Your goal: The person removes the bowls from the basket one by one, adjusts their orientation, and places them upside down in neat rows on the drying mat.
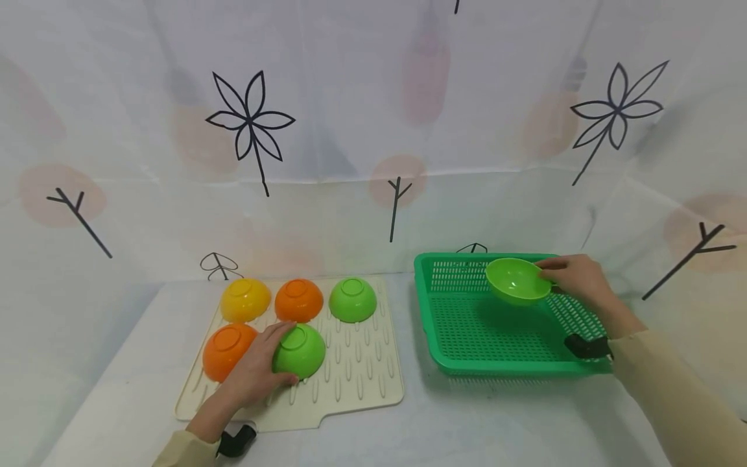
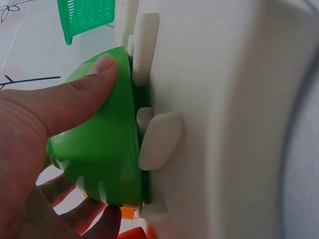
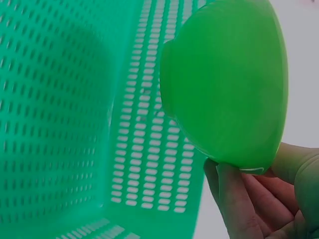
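Observation:
My left hand grips a green bowl that sits upside down on a cream drying mat. In the left wrist view the thumb lies on one side of this bowl and the fingers on the other; its rim is at the mat's raised ridges. My right hand pinches the rim of another green bowl, held upright over the green basket. The right wrist view shows this bowl beside the basket's slotted wall, thumb and fingers at its rim.
Upside down on the mat's back row stand a yellow bowl, an orange bowl and a green bowl. A second orange bowl is left of my left hand. Behind everything hangs a patterned white cloth.

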`<state>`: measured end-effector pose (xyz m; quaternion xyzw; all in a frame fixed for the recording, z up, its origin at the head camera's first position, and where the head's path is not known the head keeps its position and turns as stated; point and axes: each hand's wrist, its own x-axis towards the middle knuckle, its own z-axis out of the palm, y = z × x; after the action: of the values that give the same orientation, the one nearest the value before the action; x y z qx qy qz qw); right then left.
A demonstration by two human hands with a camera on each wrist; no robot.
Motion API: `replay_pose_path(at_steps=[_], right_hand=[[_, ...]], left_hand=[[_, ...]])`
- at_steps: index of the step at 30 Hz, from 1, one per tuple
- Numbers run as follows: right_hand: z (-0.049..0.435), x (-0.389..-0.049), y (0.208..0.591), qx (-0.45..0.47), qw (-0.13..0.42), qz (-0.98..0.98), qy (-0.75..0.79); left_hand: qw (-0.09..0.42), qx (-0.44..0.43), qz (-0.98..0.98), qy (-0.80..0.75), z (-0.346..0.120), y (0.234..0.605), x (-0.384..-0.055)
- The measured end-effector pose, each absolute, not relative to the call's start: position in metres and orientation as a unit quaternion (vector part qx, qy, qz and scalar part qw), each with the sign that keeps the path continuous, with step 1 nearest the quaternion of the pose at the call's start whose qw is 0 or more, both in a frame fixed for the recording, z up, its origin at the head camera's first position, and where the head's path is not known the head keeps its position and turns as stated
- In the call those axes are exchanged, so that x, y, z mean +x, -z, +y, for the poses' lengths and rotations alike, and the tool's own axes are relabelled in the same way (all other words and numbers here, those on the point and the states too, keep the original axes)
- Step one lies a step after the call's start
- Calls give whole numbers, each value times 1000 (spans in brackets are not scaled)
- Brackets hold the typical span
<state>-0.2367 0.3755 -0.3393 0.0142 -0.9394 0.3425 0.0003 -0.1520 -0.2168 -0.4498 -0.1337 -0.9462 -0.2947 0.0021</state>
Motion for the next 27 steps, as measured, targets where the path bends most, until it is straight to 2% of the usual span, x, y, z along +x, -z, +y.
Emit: replay_pose_path(at_steps=[15, 27], right_hand=[[326, -211, 327, 60, 1, -922, -382], [284, -186, 327, 84, 10, -916, -391]], left_hand=[[2, -132, -944, 303, -216, 451, -152], [26, -153, -929, 337, -211, 445, -152]])
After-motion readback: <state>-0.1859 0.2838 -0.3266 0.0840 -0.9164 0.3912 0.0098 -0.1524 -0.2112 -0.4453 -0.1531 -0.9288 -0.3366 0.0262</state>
